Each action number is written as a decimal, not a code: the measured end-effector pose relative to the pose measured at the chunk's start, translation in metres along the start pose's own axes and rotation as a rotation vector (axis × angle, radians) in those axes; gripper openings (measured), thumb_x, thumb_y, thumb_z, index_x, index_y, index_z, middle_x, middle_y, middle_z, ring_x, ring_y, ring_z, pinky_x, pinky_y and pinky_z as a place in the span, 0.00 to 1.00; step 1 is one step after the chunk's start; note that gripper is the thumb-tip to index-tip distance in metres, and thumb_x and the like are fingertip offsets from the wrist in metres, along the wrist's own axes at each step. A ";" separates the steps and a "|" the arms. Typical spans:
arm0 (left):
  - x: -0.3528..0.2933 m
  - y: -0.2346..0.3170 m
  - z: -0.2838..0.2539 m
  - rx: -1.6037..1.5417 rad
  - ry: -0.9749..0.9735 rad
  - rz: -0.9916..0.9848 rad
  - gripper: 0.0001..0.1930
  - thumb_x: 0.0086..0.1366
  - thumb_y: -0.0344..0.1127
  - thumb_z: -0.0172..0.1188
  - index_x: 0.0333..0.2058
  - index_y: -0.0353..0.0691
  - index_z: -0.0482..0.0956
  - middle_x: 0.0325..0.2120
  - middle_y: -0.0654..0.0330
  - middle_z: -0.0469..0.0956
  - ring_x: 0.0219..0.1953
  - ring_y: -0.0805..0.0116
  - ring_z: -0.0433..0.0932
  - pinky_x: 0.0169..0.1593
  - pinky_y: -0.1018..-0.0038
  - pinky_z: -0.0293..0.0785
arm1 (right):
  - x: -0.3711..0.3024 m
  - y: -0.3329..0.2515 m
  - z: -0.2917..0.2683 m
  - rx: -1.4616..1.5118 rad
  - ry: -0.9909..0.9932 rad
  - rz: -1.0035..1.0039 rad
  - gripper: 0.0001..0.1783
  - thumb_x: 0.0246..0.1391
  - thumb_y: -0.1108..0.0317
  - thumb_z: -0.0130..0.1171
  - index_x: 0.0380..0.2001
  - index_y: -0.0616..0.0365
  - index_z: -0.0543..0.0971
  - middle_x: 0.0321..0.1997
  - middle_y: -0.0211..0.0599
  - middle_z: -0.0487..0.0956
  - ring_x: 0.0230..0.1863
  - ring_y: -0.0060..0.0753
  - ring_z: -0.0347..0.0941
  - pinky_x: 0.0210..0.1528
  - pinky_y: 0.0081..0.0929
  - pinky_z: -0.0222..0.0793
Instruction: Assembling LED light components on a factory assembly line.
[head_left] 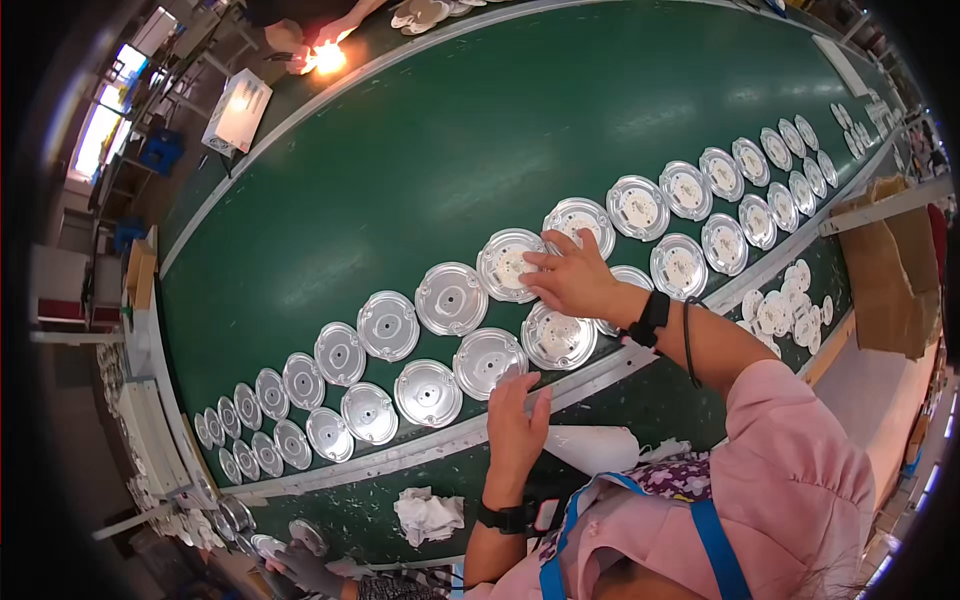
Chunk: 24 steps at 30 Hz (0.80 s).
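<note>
Two rows of round silver metal plates lie along the green work surface [350, 220]. My right hand [575, 278] reaches over a plate [497, 278] in the far row, fingers spread, fingertips at the white round board [514, 262] in its middle. Whether they press on the board I cannot tell. Plates to the right of it, such as one plate [638, 208], carry white boards; those to the left, such as another plate [451, 299], are bare. My left hand [517, 430] is held with fingers and thumb apart at the near edge of a bare plate [490, 362].
A pile of small white boards [785, 312] lies at the right beside a cardboard box [893, 270]. Near me are a white roll [595, 448] and a crumpled white cloth [428, 515]. Co-workers' hands show: a gloved hand [310, 570] at lower left, another hand [335, 30] by a bright light.
</note>
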<state>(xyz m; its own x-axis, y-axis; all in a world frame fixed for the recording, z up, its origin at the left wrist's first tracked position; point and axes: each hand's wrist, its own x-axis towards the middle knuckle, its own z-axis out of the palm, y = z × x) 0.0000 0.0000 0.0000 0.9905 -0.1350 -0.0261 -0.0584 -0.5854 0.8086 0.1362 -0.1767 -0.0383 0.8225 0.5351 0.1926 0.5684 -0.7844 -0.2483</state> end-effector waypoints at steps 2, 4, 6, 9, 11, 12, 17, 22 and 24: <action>0.002 0.000 0.002 -0.003 -0.004 0.006 0.11 0.52 0.32 0.57 0.35 0.37 0.73 0.32 0.52 0.73 0.38 0.54 0.70 0.42 0.66 0.65 | -0.002 0.003 0.000 -0.007 0.015 0.006 0.10 0.44 0.58 0.55 0.33 0.39 0.78 0.47 0.23 0.72 0.55 0.42 0.57 0.43 0.52 0.49; 0.001 0.000 0.000 0.003 0.004 0.004 0.11 0.52 0.32 0.57 0.35 0.37 0.73 0.32 0.52 0.73 0.37 0.54 0.70 0.42 0.66 0.65 | 0.000 0.001 0.000 -0.001 0.018 -0.002 0.10 0.44 0.58 0.55 0.33 0.39 0.78 0.47 0.23 0.72 0.55 0.42 0.57 0.43 0.52 0.49; 0.001 0.000 -0.001 0.007 0.007 0.005 0.11 0.52 0.32 0.57 0.35 0.37 0.73 0.32 0.52 0.73 0.37 0.54 0.70 0.42 0.66 0.65 | 0.002 0.000 0.000 0.003 0.020 -0.006 0.10 0.44 0.58 0.55 0.33 0.39 0.78 0.47 0.23 0.72 0.55 0.41 0.57 0.43 0.52 0.49; 0.001 0.002 -0.004 0.003 -0.026 -0.055 0.12 0.53 0.34 0.56 0.36 0.37 0.74 0.35 0.52 0.74 0.40 0.56 0.70 0.46 0.68 0.64 | 0.002 -0.001 0.000 -0.001 0.021 -0.009 0.10 0.44 0.58 0.55 0.32 0.39 0.78 0.47 0.22 0.72 0.55 0.41 0.57 0.44 0.52 0.50; 0.000 0.001 -0.003 0.005 -0.022 -0.050 0.12 0.53 0.34 0.56 0.36 0.37 0.74 0.35 0.52 0.74 0.41 0.56 0.70 0.46 0.68 0.64 | 0.002 0.000 0.001 -0.006 0.018 -0.003 0.09 0.45 0.58 0.55 0.32 0.38 0.79 0.47 0.22 0.72 0.55 0.41 0.57 0.44 0.52 0.50; 0.000 0.000 -0.003 0.004 -0.022 -0.049 0.12 0.53 0.34 0.56 0.36 0.37 0.74 0.35 0.52 0.74 0.41 0.56 0.70 0.46 0.68 0.64 | 0.002 0.000 0.001 -0.007 0.018 -0.002 0.09 0.45 0.58 0.55 0.32 0.38 0.79 0.47 0.22 0.72 0.55 0.41 0.57 0.44 0.52 0.50; 0.000 0.000 -0.004 0.001 -0.024 -0.048 0.12 0.53 0.34 0.56 0.37 0.37 0.74 0.35 0.52 0.74 0.41 0.56 0.70 0.46 0.68 0.64 | 0.002 0.000 0.001 -0.015 0.001 0.006 0.09 0.45 0.58 0.54 0.32 0.38 0.79 0.47 0.22 0.72 0.55 0.41 0.57 0.44 0.52 0.50; 0.000 -0.001 -0.005 0.002 -0.024 -0.053 0.12 0.53 0.34 0.56 0.36 0.36 0.74 0.35 0.52 0.74 0.41 0.56 0.71 0.46 0.68 0.64 | 0.003 -0.001 0.000 -0.021 -0.008 0.011 0.10 0.45 0.58 0.54 0.33 0.38 0.79 0.48 0.22 0.72 0.55 0.41 0.57 0.45 0.52 0.50; 0.000 -0.002 -0.006 0.002 -0.024 -0.052 0.12 0.53 0.34 0.56 0.36 0.36 0.74 0.35 0.52 0.74 0.41 0.56 0.71 0.46 0.68 0.64 | 0.003 -0.001 0.000 -0.024 -0.014 0.013 0.10 0.45 0.58 0.53 0.33 0.38 0.79 0.48 0.22 0.72 0.55 0.41 0.57 0.45 0.52 0.50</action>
<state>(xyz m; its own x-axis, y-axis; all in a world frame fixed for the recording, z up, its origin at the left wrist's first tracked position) 0.0012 0.0056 0.0019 0.9890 -0.1234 -0.0819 -0.0075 -0.5939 0.8045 0.1384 -0.1742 -0.0369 0.8299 0.5295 0.1759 0.5576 -0.7982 -0.2282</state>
